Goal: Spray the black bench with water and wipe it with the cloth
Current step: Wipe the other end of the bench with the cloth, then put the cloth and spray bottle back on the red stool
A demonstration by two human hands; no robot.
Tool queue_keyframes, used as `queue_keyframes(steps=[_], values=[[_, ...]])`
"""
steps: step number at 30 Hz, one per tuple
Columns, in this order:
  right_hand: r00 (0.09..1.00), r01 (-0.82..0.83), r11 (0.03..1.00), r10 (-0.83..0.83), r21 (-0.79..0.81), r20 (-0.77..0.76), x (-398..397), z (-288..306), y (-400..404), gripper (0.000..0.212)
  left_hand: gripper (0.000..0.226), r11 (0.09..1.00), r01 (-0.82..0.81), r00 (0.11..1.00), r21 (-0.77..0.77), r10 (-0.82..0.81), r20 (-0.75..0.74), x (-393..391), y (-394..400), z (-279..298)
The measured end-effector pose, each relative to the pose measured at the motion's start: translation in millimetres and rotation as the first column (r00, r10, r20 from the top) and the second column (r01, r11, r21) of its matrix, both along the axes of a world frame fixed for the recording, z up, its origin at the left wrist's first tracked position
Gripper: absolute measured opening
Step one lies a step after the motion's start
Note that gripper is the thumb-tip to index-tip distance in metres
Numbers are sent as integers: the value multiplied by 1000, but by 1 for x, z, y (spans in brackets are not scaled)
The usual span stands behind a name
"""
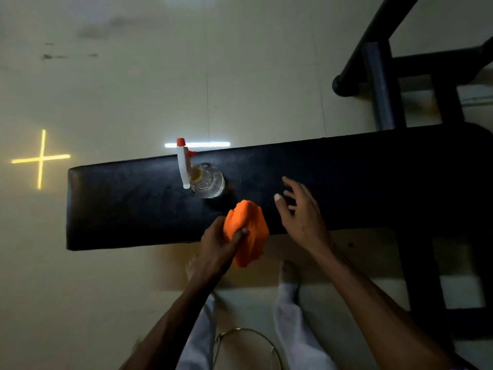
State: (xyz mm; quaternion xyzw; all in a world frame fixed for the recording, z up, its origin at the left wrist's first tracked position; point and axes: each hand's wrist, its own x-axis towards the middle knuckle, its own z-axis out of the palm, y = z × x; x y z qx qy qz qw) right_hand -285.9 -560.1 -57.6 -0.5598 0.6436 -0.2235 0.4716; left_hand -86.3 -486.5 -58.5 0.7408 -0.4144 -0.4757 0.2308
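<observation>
The black padded bench (128, 204) runs across the middle of the view. A clear spray bottle (206, 180) with a white head and red nozzle stands upright on it, near the far edge. My left hand (217, 244) grips a bunched orange cloth (246, 231) over the bench's near edge, just in front of the bottle. To the right of the cloth, my right hand (301, 212) hovers over the bench with fingers spread and nothing in it.
Black metal frame bars (378, 84) rise at the upper right, and a bench leg (421, 276) drops at the lower right. The pale tiled floor (133, 89) surrounds the bench. My legs in light trousers (290, 305) stand at the near edge. A wire loop (245, 335) hangs below.
</observation>
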Motion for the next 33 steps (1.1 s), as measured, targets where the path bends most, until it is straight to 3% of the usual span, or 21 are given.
queue_keyframes(steps=[4, 9, 14, 16, 18, 21, 23, 26, 31, 33], values=[[997, -31, 999, 28, 36, 77, 47, 3, -4, 58, 21, 997, -71, 997, -30, 72, 26, 58, 8, 11], [993, -98, 992, 93, 85, 68, 106, -6, -9, 83, 15, 993, -119, 993, -21, 119, -12, 140, 3, 14], [991, -130, 984, 127, 118, 28, 156, -19, -12, 113, 12, 997, -78, 992, 2, 78, -100, 204, -14, 15], [993, -118, 987, 119, 110, -2, 173, -26, -12, 119, 15, 999, -27, 997, -33, 24, -73, 221, -21, 10], [999, -43, 997, 45, 62, -29, 187, -32, -11, 118, 20, 998, 34, 999, -50, -36, -35, 232, -31, 4], [991, 107, 993, -111, -54, -71, 204, -37, -10, 97, 20, 994, 93, 995, -63, -95, -41, 239, -42, -5], [982, 157, 983, -165, -96, -88, 209, -37, -10, 89, 14, 986, 143, 987, -88, -148, -56, 239, -47, -9], [969, 205, 968, -222, -147, -108, 208, -36, 1, 81, 22, 977, 190, 979, -96, -196, -58, 237, -54, -14], [918, 368, 908, -389, -203, -78, 192, -33, 61, 93, 23, 948, 293, 945, -126, -307, -116, 218, -50, -10], [869, 470, 855, -492, -220, -55, 182, -27, 94, 88, 21, 926, 351, 921, -137, -368, -129, 207, -42, -7]])
